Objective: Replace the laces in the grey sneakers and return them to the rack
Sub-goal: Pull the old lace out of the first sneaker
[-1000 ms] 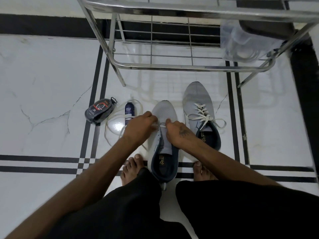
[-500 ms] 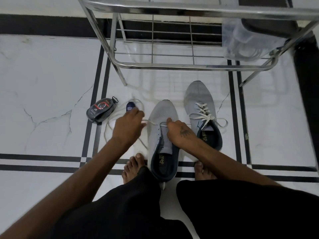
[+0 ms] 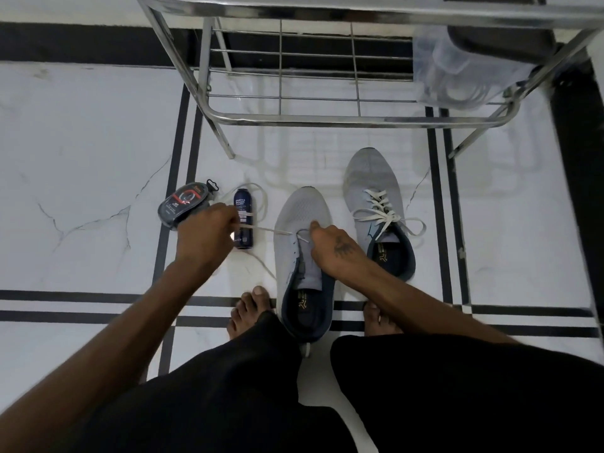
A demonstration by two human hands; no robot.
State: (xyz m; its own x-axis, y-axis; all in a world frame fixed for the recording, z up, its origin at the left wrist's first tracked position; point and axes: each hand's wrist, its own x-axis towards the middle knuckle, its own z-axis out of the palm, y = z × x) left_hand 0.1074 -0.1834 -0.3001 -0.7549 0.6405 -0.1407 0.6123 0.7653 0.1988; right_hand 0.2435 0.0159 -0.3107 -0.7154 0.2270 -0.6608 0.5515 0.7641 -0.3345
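Observation:
Two grey sneakers stand on the white floor in front of me. The left sneaker (image 3: 302, 223) has a white lace (image 3: 261, 228) running out of its front eyelets to the left. My left hand (image 3: 204, 237) pinches that lace and holds it taut, well left of the shoe. My right hand (image 3: 333, 248) grips the shoe's upper by the eyelets, thumb on the toe side. The lace's loose end loops on the floor around a dark can. The right sneaker (image 3: 376, 181) is fully laced and tied in a bow.
A steel shoe rack (image 3: 327, 119) stands just beyond the shoes, with a clear plastic bag (image 3: 457, 70) on its lower shelf at right. A dark blue spray can (image 3: 242, 237) and a black shoe-care pack (image 3: 183, 204) lie left of the sneakers. My bare feet flank the left shoe's heel.
My left hand has drawn the lace out leftward, from the shoe's eyelets to beside the can. The right hand stays on the shoe.

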